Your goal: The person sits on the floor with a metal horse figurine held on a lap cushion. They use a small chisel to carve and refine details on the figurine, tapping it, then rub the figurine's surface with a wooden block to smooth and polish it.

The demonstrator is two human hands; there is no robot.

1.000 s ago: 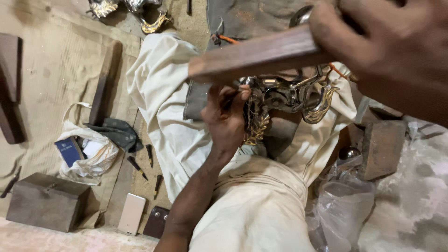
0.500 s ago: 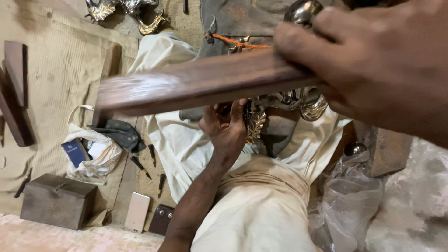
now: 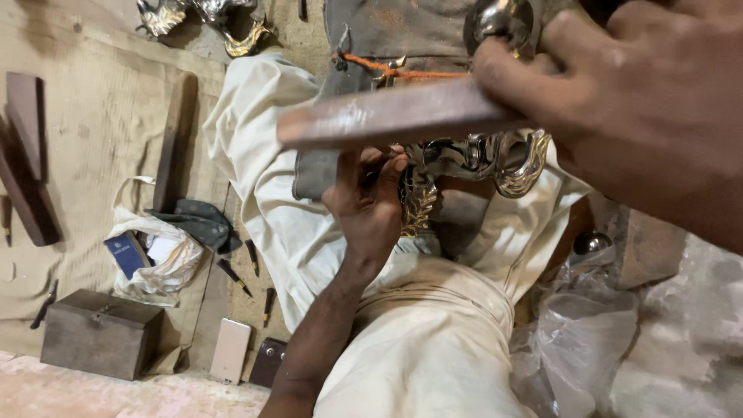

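Observation:
My right hand (image 3: 650,116) fills the upper right, close to the camera, closed around one end of a flat brown wooden stick (image 3: 387,116). The stick reaches left across my lap, above an ornate silver-and-gold metal piece (image 3: 495,159) with curled ends. My left hand (image 3: 370,203) comes up from the bottom and grips this piece at its gold leafy part (image 3: 418,209), holding it over my white-clothed legs (image 3: 433,333). A dark worn block (image 3: 371,46) with an orange cord lies under the metal piece.
On the floor cloth to the left lie dark wooden bars (image 3: 27,155), a small wooden box (image 3: 101,333), a white bag (image 3: 155,259) with a blue booklet, small chisels (image 3: 232,275) and a phone (image 3: 231,350). More shiny metal pieces (image 3: 209,19) lie top left. Clear plastic bags (image 3: 580,333) are on the right.
The stick swung out to the left and has drawn back to the right. My right hand has come closer to the camera. The left hand keeps its grip on the metal piece.

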